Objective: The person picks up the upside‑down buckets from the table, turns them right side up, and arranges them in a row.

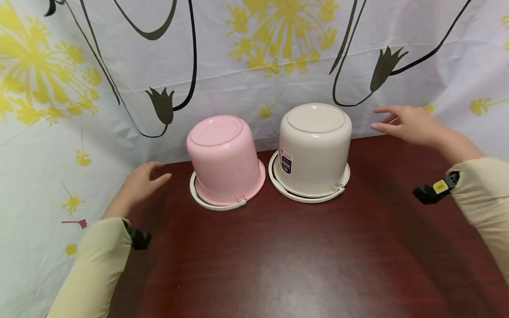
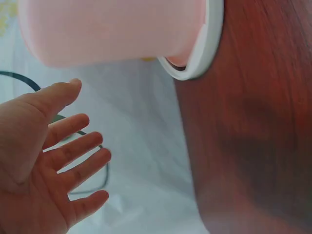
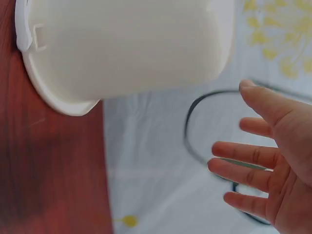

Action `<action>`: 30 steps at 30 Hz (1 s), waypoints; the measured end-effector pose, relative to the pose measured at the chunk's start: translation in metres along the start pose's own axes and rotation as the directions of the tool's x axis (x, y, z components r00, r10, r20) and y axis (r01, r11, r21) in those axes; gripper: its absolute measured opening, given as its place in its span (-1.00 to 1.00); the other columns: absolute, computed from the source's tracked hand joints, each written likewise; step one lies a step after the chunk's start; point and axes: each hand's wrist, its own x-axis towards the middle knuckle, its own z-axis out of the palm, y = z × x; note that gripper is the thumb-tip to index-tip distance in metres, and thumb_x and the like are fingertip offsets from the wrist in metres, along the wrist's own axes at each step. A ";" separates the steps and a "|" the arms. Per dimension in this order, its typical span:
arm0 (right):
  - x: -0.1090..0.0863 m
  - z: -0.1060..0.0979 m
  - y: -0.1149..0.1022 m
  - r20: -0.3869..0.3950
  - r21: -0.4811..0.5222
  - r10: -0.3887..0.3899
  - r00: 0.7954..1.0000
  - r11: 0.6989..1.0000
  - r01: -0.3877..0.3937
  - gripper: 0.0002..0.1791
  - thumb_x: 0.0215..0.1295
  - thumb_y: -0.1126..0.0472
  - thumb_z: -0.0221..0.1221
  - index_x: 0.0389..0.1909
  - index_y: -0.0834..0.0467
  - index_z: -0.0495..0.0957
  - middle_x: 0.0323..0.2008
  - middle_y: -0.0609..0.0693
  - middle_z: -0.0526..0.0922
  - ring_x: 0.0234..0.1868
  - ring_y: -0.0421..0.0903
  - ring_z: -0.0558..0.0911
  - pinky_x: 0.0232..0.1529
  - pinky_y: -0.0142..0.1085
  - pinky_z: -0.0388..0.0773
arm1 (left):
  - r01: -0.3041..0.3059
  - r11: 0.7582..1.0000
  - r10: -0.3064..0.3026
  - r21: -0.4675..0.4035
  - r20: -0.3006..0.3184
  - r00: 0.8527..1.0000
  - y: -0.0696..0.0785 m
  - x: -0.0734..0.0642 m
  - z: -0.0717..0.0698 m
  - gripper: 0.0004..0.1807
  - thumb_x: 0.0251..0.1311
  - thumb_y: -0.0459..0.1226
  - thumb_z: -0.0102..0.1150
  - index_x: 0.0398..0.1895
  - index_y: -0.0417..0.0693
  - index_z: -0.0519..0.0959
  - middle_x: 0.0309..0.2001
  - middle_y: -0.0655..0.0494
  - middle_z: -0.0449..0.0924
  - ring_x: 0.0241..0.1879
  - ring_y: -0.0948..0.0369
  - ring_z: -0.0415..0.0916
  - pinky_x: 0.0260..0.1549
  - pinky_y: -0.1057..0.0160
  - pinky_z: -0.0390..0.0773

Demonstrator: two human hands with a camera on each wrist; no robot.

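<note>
Two plastic buckets stand upside down side by side on the dark red table. The pink bucket (image 1: 224, 161) is on the left, its white handle (image 1: 214, 206) lying round the rim. To its right is the cream bucket (image 1: 318, 154), with a dark label (image 1: 286, 162) on its side and its handle (image 1: 304, 198) down on the tabletop. My left hand (image 1: 139, 183) hovers left of the pink bucket, fingers spread and apart from it. On the other side, my right hand (image 1: 413, 125) is held up beyond the cream bucket, palm facing it, holding nothing.
A white curtain (image 1: 238, 92) with yellow flowers and dark stems hangs along the table's back edge and left side. The wooden tabletop (image 1: 254, 256) stretches in front of the buckets. Black wrist cameras (image 1: 433, 191) sit at both sleeve cuffs.
</note>
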 end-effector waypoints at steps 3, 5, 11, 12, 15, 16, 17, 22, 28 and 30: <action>-0.009 -0.006 -0.020 -0.019 -0.059 -0.046 0.999 0.997 0.045 -0.53 0.28 0.03 0.09 0.10 0.24 0.42 -0.22 0.21 0.63 -0.25 0.11 0.60 -0.33 -0.14 0.43 | -0.044 0.999 0.044 -0.008 -0.030 0.999 0.009 -0.004 -0.003 -0.50 0.23 -0.14 0.08 0.09 -0.35 0.38 0.05 -0.33 0.38 0.05 -0.19 0.31 0.02 -0.11 0.26; -0.014 -0.008 -0.033 -0.014 -0.078 -0.077 0.997 0.994 0.075 -0.59 0.27 0.02 0.11 0.03 0.19 0.48 -0.28 0.11 0.65 -0.31 0.01 0.60 -0.36 -0.19 0.41 | -0.056 0.998 0.055 -0.018 -0.032 0.998 0.017 -0.008 -0.004 -0.53 0.22 -0.16 0.10 0.07 -0.32 0.40 0.04 -0.31 0.40 0.03 -0.17 0.35 0.00 -0.11 0.29; -0.026 -0.001 -0.068 0.029 -0.070 -0.160 0.987 0.984 0.162 -0.73 0.23 0.03 0.16 -0.12 0.06 0.57 -0.39 -0.15 0.64 -0.38 -0.17 0.56 -0.33 -0.21 0.41 | -0.117 0.992 0.116 -0.040 -0.034 0.993 0.037 -0.016 0.005 -0.58 0.19 -0.22 0.15 0.04 -0.30 0.44 0.02 -0.23 0.45 0.02 -0.12 0.38 -0.01 -0.08 0.33; -0.028 0.001 -0.073 0.036 -0.061 -0.165 0.986 0.984 0.167 -0.75 0.23 0.03 0.17 -0.13 0.04 0.57 -0.40 -0.17 0.64 -0.39 -0.19 0.56 -0.33 -0.22 0.42 | -0.129 0.991 0.127 -0.047 -0.035 0.991 0.039 -0.017 0.008 -0.59 0.18 -0.23 0.16 0.03 -0.30 0.45 0.01 -0.22 0.46 0.02 -0.10 0.38 -0.01 -0.07 0.33; -0.031 0.008 -0.085 0.054 -0.031 -0.180 0.982 0.983 0.182 -0.74 0.21 0.05 0.19 -0.12 0.03 0.57 -0.43 -0.21 0.62 -0.42 -0.23 0.55 -0.37 -0.26 0.44 | -0.162 0.984 0.159 -0.076 -0.044 0.986 0.043 -0.017 0.018 -0.63 0.15 -0.26 0.20 -0.01 -0.28 0.48 -0.05 -0.18 0.50 -0.03 -0.05 0.42 -0.03 -0.03 0.36; -0.032 0.011 -0.089 0.062 -0.020 -0.186 0.981 0.982 0.188 -0.72 0.20 0.05 0.20 -0.10 0.05 0.57 -0.42 -0.21 0.62 -0.42 -0.23 0.54 -0.36 -0.25 0.45 | -0.172 0.982 0.168 -0.082 -0.047 0.985 0.043 -0.018 0.022 -0.64 0.14 -0.27 0.20 -0.02 -0.27 0.49 -0.07 -0.17 0.51 -0.04 -0.04 0.43 -0.04 -0.02 0.36; -0.033 0.013 -0.092 0.070 -0.012 -0.192 0.979 0.981 0.194 -0.71 0.20 0.04 0.20 -0.09 0.06 0.56 -0.42 -0.20 0.62 -0.42 -0.24 0.54 -0.36 -0.25 0.45 | -0.180 0.980 0.176 -0.088 -0.049 0.983 0.044 -0.018 0.026 -0.65 0.13 -0.28 0.21 -0.04 -0.26 0.50 -0.09 -0.16 0.52 -0.05 -0.04 0.44 -0.05 -0.02 0.37; -0.033 0.029 -0.108 0.101 0.012 -0.230 0.968 0.973 0.230 -0.66 0.20 0.00 0.19 -0.08 0.10 0.56 -0.40 -0.18 0.62 -0.42 -0.24 0.53 -0.37 -0.22 0.45 | -0.209 0.972 0.205 -0.106 -0.053 0.977 0.044 -0.021 0.043 -0.65 0.10 -0.29 0.23 -0.05 -0.25 0.52 -0.11 -0.12 0.54 -0.05 -0.03 0.44 -0.03 -0.02 0.37; -0.029 0.050 -0.124 0.106 0.057 -0.330 0.938 0.944 0.325 -0.72 0.20 0.03 0.20 -0.14 0.09 0.58 -0.41 -0.17 0.60 -0.42 -0.26 0.52 -0.41 -0.28 0.45 | -0.202 0.969 0.197 -0.140 -0.049 0.979 0.043 -0.025 0.061 -0.65 0.09 -0.29 0.25 -0.05 -0.25 0.53 -0.10 -0.10 0.55 -0.04 -0.01 0.43 -0.01 0.00 0.35; -0.028 0.058 -0.128 0.110 0.069 -0.359 0.927 0.933 0.353 -0.73 0.20 0.04 0.20 -0.15 0.09 0.58 -0.41 -0.16 0.59 -0.41 -0.26 0.52 -0.40 -0.29 0.45 | -0.205 0.965 0.199 -0.165 -0.050 0.979 0.043 -0.025 0.066 -0.65 0.09 -0.31 0.25 -0.05 -0.26 0.52 -0.11 -0.10 0.55 -0.10 -0.02 0.45 -0.04 0.00 0.37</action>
